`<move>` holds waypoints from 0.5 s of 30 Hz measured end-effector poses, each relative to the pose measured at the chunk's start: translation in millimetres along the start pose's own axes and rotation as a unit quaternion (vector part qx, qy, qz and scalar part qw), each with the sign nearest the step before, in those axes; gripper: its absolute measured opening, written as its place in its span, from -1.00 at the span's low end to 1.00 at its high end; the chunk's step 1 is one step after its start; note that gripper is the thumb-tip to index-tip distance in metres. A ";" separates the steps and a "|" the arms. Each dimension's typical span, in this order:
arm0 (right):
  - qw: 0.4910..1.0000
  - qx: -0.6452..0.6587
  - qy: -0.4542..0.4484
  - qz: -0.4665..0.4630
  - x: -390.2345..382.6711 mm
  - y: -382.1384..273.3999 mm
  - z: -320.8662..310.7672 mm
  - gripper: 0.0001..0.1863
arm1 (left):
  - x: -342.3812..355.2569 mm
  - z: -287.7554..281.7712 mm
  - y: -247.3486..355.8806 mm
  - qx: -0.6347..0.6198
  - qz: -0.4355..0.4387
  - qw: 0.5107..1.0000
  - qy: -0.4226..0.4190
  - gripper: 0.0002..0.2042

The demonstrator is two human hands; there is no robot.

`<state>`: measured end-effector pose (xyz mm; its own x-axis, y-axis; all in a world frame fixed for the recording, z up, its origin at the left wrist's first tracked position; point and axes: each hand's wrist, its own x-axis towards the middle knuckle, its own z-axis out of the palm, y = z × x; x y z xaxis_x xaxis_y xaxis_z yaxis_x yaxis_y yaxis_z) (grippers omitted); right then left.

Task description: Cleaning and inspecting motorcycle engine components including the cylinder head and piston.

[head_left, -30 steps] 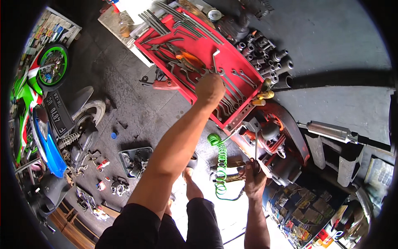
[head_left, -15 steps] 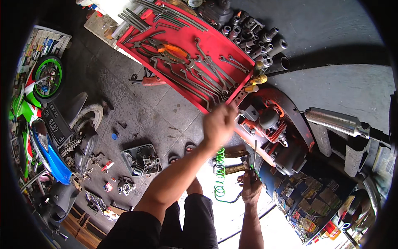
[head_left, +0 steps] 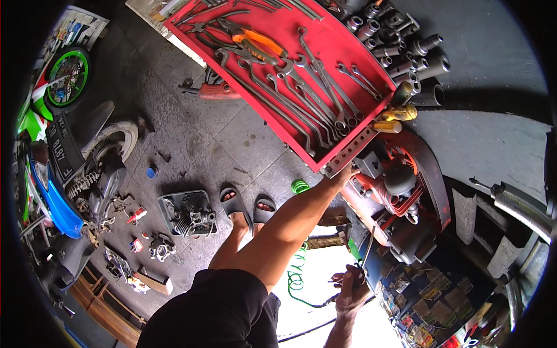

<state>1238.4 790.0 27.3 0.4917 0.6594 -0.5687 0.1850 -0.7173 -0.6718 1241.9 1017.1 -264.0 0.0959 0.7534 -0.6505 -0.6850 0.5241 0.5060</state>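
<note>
My left arm reaches forward to the near right corner of the red tool tray (head_left: 296, 142). Only a bit of my left hand (head_left: 348, 174) shows, by the perforated metal rail (head_left: 350, 153); its fingers are hidden. Lower right, my right hand (head_left: 350, 289) is closed around what looks like an air blow gun (head_left: 369, 243), with a long thin metal nozzle pointing away from me. A green coiled hose (head_left: 296, 277) leads to that hand. Inside the tray lie several wrenches (head_left: 316, 87) and orange-handled pliers (head_left: 264, 43).
Sockets (head_left: 400, 52) and yellow-handled screwdrivers (head_left: 387, 126) are beside the tray. A red air compressor (head_left: 386, 185) stands to the right, below a silver exhaust pipe (head_left: 522, 211). Leftward on the floor are an engine part in a tray (head_left: 188, 217) and a partly dismantled motorcycle (head_left: 64, 197).
My left hand has moved right and forward, to the tray's rail. The view has shifted, so the tray appears further right. My right hand still holds the blow gun, its nozzle now tilted rightward.
</note>
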 end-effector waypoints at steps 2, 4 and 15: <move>0.996 0.041 -0.071 -0.021 -10.0 -24.7 44.3 -0.61 | 37.4 -94.2 34.6 0.296 0.153 0.941 0.062 -0.53; 0.999 -0.006 -0.029 -0.025 0.7 -28.2 25.5 -0.60 | 3.7 -46.2 16.9 0.409 0.088 0.908 0.035 -0.49; 0.960 -0.208 -0.105 -0.153 63.7 -204.5 81.5 -0.75 | 1.5 -92.6 52.2 0.847 0.311 0.416 -0.112 -0.55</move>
<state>1162.5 997.1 89.7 0.1845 0.8536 -0.4871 0.6390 -0.4808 -0.6005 1139.4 1008.9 -291.0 0.4760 0.8710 -0.1214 0.8461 -0.4158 0.3335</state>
